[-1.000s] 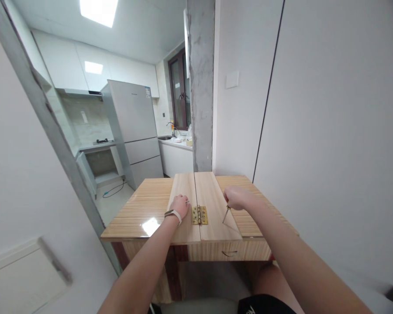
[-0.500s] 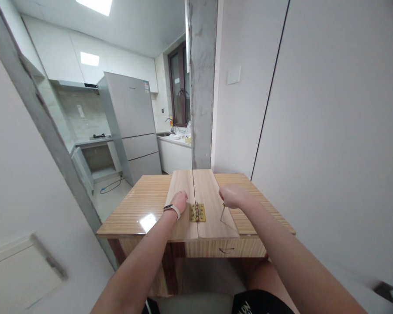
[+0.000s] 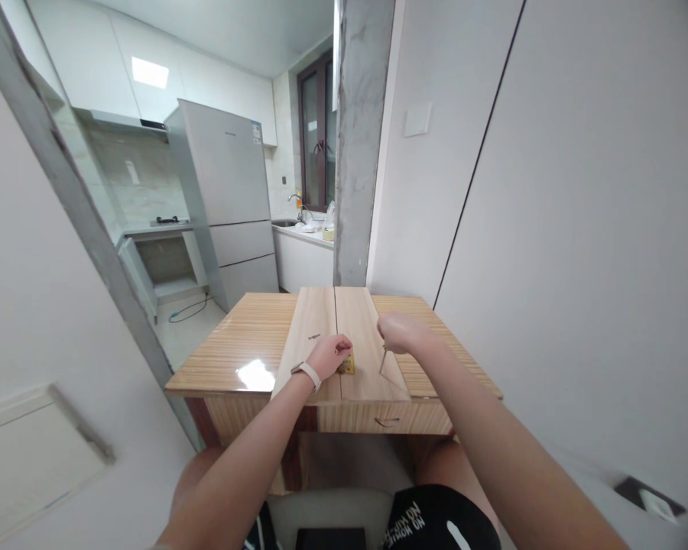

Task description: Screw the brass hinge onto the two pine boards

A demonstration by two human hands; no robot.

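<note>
Clock centred on the hinge. Nearest, 5 o'clock: striped wooden drawer front (image 3: 355, 419), thin dark curved handle (image 3: 386, 424). The yellow-gold rectangular metal hinge (image 3: 350, 364) sat at the seam between two pale, matte, flat wooden boards (image 3: 358, 317), partly hidden by the left hand (image 3: 328, 357); those fingers were bent over it, couldn't tell if pinching anything. Right hand (image 3: 400, 333), 2 o'clock, was closed round a slim metal-shafted screwdriver (image 3: 383, 363), tilted, tip down at the right-hand board; contact unclear. Risks, my judgement: pressing at that slant might have skidded the tip and scored the bare wood; a left-hand nudge might have shifted the hinge. Small dark pieces (image 3: 314, 336), maybe screws, lay at 10, liable to roll if bumped. Underneath: glossy striped wooden table (image 3: 264, 321). Far, 11: smooth silver-grey boxy refrigerator (image 3: 223, 168); 12: rough grey pillar (image 3: 362, 145).
</note>
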